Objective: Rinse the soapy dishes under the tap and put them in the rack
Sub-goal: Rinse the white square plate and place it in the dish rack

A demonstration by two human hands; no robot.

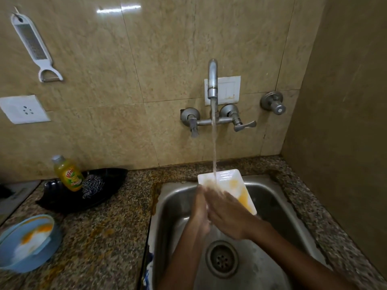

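A white rectangular plate [230,181] with yellow stains is held tilted over the steel sink [173,197], and water from the tap [212,80] runs onto its upper edge. My left hand [200,208] grips the plate's left edge. My right hand [228,214] lies flat across the plate's face, fingers under the stream. A blue bowl [27,243] with white foam and yellow residue sits on the counter at the lower left. No rack is in view.
A yellow dish-soap bottle [68,174] and a steel scrubber [93,185] rest on a black tray [100,197] left of the sink. The granite counter [104,237] surrounds the sink. The drain [222,259] is below my hands. A grater [33,47] hangs on the wall.
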